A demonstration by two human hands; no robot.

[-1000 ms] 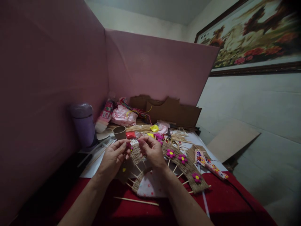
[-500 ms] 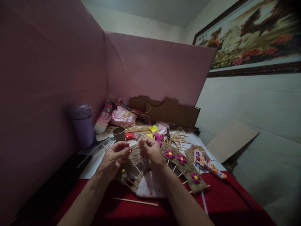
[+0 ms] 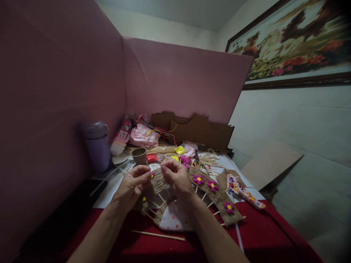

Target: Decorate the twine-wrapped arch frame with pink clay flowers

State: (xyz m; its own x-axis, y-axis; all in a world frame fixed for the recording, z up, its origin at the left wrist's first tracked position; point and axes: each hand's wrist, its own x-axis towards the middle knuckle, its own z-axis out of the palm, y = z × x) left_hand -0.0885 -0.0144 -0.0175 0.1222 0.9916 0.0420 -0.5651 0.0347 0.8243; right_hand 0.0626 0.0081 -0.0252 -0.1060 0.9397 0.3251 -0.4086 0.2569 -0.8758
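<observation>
My left hand (image 3: 134,184) is raised over the left side of a fan-shaped piece wrapped in twine (image 3: 219,195), its thumb and forefinger pinched together. Close by on the right, my right hand (image 3: 177,179) is pinched too, fingertips toward the left hand. Whatever either pinch holds is too small to make out. Magenta flowers (image 3: 199,179) with yellow centres sit along the twine band, and thin sticks show in the gap below it. The inner part is dotted white cloth (image 3: 174,217), partly behind my right forearm. A pointed wooden stick (image 3: 159,235) lies in front on red cloth.
A flower-patterned glue gun (image 3: 244,191) with a cord rests at the right. Behind the fan are scissors (image 3: 201,166), a paper cup (image 3: 139,157), a red packet (image 3: 151,158) and bundled sticks. A purple tumbler (image 3: 98,151) stands left; cardboard (image 3: 201,129) leans at the back.
My right fingertips have shifted very slightly, and both hands stay pinched over the fan. Nothing else has visibly moved.
</observation>
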